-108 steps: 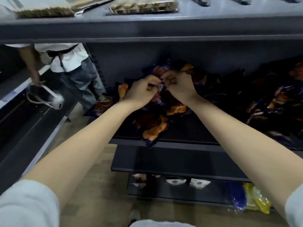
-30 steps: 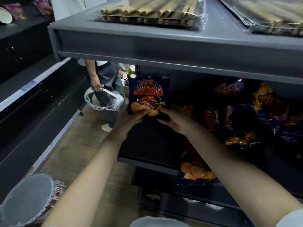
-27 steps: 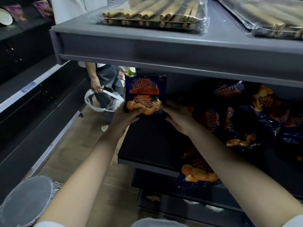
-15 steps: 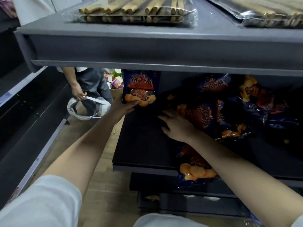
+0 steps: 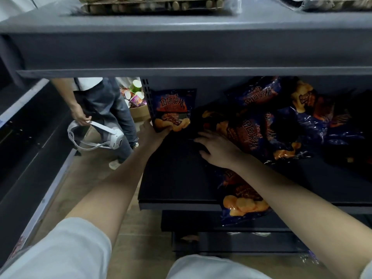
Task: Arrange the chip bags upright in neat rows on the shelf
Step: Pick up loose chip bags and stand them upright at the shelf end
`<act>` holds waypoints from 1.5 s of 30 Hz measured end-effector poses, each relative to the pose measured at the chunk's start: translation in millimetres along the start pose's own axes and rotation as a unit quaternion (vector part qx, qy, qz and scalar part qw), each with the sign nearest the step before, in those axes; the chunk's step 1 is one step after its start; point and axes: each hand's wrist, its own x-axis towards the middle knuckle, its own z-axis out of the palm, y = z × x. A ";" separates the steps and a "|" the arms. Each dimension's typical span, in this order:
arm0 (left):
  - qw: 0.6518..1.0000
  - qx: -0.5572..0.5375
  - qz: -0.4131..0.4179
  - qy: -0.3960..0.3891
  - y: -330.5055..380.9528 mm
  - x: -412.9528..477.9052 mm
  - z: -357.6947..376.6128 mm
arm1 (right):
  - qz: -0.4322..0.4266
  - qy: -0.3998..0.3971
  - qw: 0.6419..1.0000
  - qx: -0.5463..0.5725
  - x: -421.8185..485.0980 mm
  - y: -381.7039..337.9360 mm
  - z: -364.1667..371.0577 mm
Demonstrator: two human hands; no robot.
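A blue and orange chip bag [image 5: 172,109] stands upright at the back left corner of the dark shelf [image 5: 177,178]. My left hand [image 5: 155,133] grips its bottom edge. My right hand [image 5: 217,148] lies flat on the shelf with fingers spread, just left of a tilted chip bag [image 5: 249,133]. Several more bags [image 5: 314,115] lie in a loose heap at the right. One chip bag [image 5: 241,200] lies flat under my right forearm and hangs over the shelf's front edge.
A grey upper shelf [image 5: 181,51] carries packs of biscuit sticks [image 5: 153,5]. A person [image 5: 100,101] stands in the aisle at the left holding a white headset [image 5: 96,137]. A box of cups [image 5: 134,97] sits behind. Lower shelves [image 5: 221,220] are below.
Both hands carried one bag up to the back left corner and stood it there. My right hand let go of it and dropped flat on the shelf; the left still holds it.
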 end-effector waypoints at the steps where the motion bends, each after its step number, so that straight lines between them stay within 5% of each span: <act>1: 1.000 -0.011 0.020 0.014 3.3 -3.7 -3.3 | -0.001 0.020 0.999 0.028 -2.0 -1.9 -4.4; 5: 0.975 -0.064 0.170 0.125 32.7 -32.7 -15.4 | -0.066 0.138 0.984 0.087 -14.6 -10.3 -29.8; 8: 0.950 -0.079 0.272 0.129 73.1 -54.8 -17.7 | -0.078 0.181 0.976 0.094 -23.4 -10.7 -53.7; 16: 0.922 -0.023 0.309 -0.231 124.4 -148.0 -7.7 | 0.008 0.258 0.961 0.099 -83.3 34.4 -80.0; 19: 0.924 0.055 0.258 -0.278 108.7 -178.9 10.4 | 0.036 0.235 0.962 0.136 -106.4 47.8 -66.8; 31: 0.975 0.108 0.111 -0.157 89.2 -205.6 44.5 | 0.044 0.236 0.949 0.207 -148.5 37.5 -11.8; 37: 0.987 -0.048 0.022 -0.151 81.7 -203.9 47.7 | 0.049 0.235 0.947 0.213 -147.2 36.2 -5.9; 42: 0.951 -0.260 -0.095 -0.135 79.6 -205.5 48.0 | 0.011 0.267 0.942 0.202 -142.1 33.3 7.8; 45: 0.944 -0.281 -0.102 -0.139 76.4 -205.1 45.6 | -0.022 0.320 0.929 0.186 -141.8 32.0 18.1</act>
